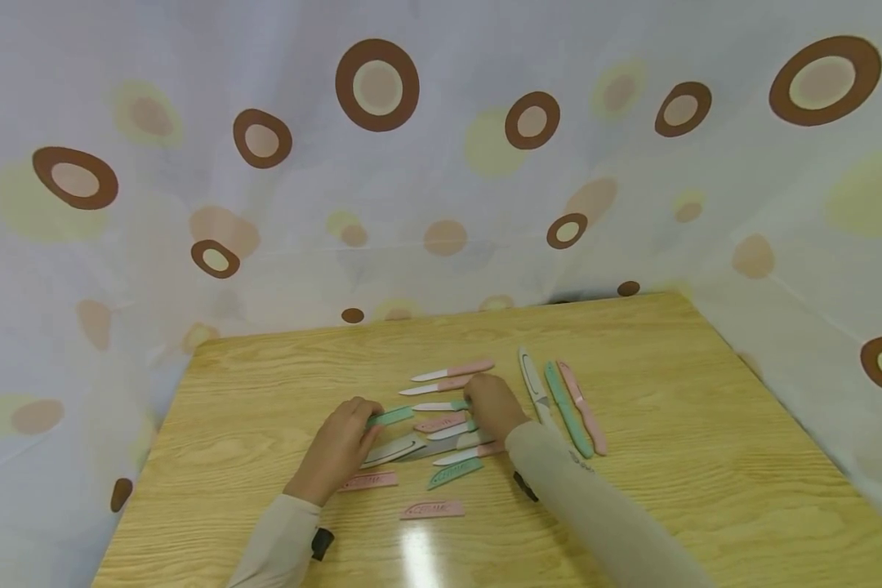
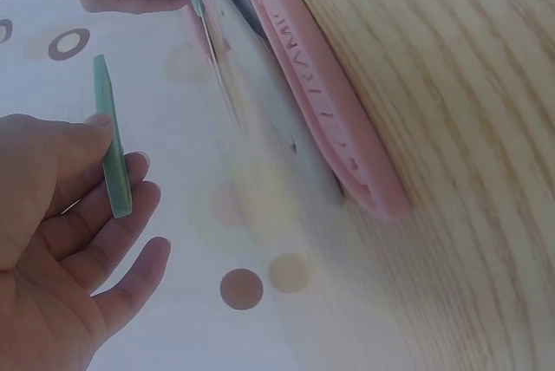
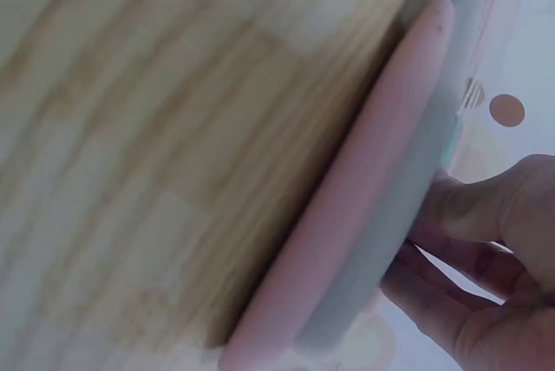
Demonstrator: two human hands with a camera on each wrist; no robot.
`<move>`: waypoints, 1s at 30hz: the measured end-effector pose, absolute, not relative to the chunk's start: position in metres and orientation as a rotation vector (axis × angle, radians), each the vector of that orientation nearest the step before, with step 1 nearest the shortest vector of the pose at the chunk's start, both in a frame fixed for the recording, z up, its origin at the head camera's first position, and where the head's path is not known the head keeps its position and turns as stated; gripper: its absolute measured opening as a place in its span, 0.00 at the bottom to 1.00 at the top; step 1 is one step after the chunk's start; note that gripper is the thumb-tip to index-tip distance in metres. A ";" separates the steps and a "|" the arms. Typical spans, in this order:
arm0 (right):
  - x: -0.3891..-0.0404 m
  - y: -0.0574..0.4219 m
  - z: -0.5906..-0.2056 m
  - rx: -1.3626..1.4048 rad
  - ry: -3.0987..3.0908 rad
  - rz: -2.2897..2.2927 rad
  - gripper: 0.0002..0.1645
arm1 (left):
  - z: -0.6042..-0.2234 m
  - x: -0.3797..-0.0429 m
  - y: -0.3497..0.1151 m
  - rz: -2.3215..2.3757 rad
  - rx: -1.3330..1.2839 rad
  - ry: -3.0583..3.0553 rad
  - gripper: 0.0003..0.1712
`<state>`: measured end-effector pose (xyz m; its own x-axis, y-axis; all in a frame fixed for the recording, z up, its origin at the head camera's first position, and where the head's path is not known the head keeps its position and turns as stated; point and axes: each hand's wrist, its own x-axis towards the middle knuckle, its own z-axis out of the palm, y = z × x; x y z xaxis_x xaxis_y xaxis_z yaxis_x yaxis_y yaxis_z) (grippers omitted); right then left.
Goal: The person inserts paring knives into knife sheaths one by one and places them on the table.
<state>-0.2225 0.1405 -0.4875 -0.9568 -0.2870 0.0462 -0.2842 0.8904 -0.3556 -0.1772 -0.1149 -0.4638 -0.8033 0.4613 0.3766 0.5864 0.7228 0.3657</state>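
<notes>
My left hand [image 1: 344, 441] pinches a green blade sheath [image 2: 113, 141] between thumb and fingers, raised off the table in the left wrist view. Facing it, my right hand [image 1: 494, 402] holds the green handle of a small knife [image 1: 435, 406], its white blade pointing left toward the sheath. In the right wrist view a grey handle [image 3: 390, 224] and a pink handle [image 3: 347, 206] partly hide those fingertips. Below lie another green-handled knife [image 1: 452, 431], a pink sheath [image 1: 441, 422] and a grey knife [image 1: 429, 447]. A light grey sheath [image 1: 395, 449] is beside my left hand.
Two pink-handled knives [image 1: 441, 373] lie beyond my hands. Nearer me are a pink-handled knife [image 1: 466, 454], a green sheath [image 1: 456, 472] and pink sheaths [image 1: 432, 510]. Sheathed knives, including a green one [image 1: 568, 412], lie right on the wooden table [image 1: 706, 474]. Patterned cloth [image 1: 441, 163] hangs behind.
</notes>
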 end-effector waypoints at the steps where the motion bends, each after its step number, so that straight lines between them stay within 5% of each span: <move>1: -0.222 0.142 -0.487 -0.456 3.040 -0.588 0.08 | -0.464 -0.177 -0.114 -0.695 -0.831 -2.669 0.10; 10: -0.207 0.152 -0.471 -0.575 3.148 -0.738 0.16 | -0.465 -0.176 -0.114 -0.647 -0.807 -2.657 0.11; 30: -0.176 0.151 -0.446 -0.803 3.343 -0.552 0.13 | -0.457 -0.179 -0.115 -0.634 -0.887 -2.540 0.11</move>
